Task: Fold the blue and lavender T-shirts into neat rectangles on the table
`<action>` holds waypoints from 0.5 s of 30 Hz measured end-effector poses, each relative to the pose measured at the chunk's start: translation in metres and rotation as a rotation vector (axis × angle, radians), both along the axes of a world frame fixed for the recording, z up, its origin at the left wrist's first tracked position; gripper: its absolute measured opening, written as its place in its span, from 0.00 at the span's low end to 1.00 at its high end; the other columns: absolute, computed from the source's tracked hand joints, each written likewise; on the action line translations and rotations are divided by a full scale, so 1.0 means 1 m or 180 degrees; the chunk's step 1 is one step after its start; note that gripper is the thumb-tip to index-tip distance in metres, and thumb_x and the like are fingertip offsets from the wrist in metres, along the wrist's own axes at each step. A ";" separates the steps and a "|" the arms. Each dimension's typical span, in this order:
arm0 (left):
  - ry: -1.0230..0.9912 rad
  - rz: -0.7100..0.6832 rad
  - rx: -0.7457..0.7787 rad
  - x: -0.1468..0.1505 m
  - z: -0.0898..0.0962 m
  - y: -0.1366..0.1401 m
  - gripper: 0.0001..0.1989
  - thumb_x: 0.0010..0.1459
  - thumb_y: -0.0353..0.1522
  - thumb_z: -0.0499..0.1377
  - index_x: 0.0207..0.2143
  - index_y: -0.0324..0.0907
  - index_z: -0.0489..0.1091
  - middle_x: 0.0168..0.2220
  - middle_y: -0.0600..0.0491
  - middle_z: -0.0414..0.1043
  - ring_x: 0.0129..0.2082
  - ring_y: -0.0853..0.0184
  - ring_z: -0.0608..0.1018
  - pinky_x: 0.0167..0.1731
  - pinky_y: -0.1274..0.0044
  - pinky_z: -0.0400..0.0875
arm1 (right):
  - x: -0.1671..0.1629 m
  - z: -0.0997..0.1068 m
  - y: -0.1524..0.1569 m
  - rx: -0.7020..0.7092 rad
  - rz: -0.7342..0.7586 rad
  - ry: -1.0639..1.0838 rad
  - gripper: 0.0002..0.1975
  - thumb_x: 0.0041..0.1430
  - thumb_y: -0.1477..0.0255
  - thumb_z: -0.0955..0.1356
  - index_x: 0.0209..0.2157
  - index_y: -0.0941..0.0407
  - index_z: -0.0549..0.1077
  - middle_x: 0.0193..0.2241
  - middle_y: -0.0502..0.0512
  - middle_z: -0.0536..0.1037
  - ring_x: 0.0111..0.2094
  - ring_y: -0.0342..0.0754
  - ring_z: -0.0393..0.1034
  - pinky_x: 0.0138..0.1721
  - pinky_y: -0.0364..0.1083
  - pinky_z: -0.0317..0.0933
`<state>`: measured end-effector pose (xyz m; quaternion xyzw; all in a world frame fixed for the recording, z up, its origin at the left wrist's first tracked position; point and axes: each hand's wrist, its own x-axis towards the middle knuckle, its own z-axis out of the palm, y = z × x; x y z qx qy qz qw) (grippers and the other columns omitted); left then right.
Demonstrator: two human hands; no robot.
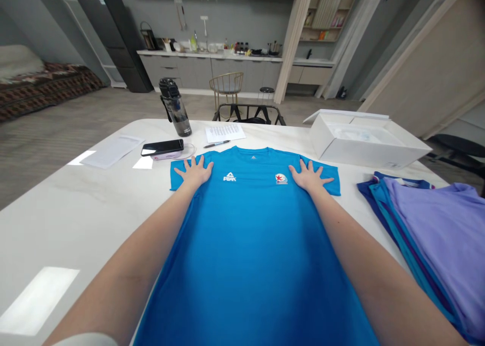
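A blue T-shirt (250, 235) lies spread out front side up, its collar toward the far side of the table and its lower end running out of view at the bottom. It carries a white PEAK logo and a red star badge on the chest. My left hand (194, 173) presses flat on the shirt by the left sleeve, fingers spread. By the right sleeve, my right hand (309, 175) also rests flat with its fingers apart. Neither hand grips the cloth.
On the white table (113, 204) stand a dark water bottle (176, 108) and an open white box (367, 136). A phone (162, 147), a pen (216, 144) and paper sheets (226, 133) lie beyond the shirt. Several folded garments (439, 225) are stacked at the right.
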<state>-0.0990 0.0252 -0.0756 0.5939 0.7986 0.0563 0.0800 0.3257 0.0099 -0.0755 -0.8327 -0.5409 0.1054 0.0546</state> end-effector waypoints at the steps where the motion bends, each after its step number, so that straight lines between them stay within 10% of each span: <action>1: 0.0107 -0.0064 0.0116 0.006 0.002 -0.002 0.39 0.67 0.55 0.39 0.73 0.48 0.53 0.76 0.45 0.42 0.74 0.39 0.44 0.64 0.35 0.35 | -0.004 0.001 0.000 0.0056 0.0023 -0.0081 0.46 0.64 0.37 0.48 0.75 0.47 0.48 0.76 0.61 0.43 0.72 0.81 0.32 0.58 0.88 0.26; 8: 0.0308 -0.1420 0.0794 0.088 0.010 0.006 0.32 0.72 0.42 0.40 0.70 0.33 0.57 0.71 0.38 0.58 0.72 0.53 0.58 0.72 0.55 0.40 | -0.062 0.003 0.021 0.0698 0.1531 -0.0473 0.36 0.74 0.53 0.48 0.72 0.61 0.55 0.73 0.65 0.53 0.74 0.59 0.42 0.71 0.64 0.37; 15: 0.0193 -0.1204 0.0581 0.129 0.007 0.045 0.34 0.73 0.43 0.39 0.60 0.25 0.70 0.61 0.32 0.70 0.65 0.49 0.68 0.71 0.56 0.42 | -0.082 -0.004 0.056 0.0200 0.1482 -0.0141 0.37 0.75 0.55 0.45 0.72 0.64 0.55 0.74 0.65 0.51 0.74 0.56 0.43 0.72 0.60 0.38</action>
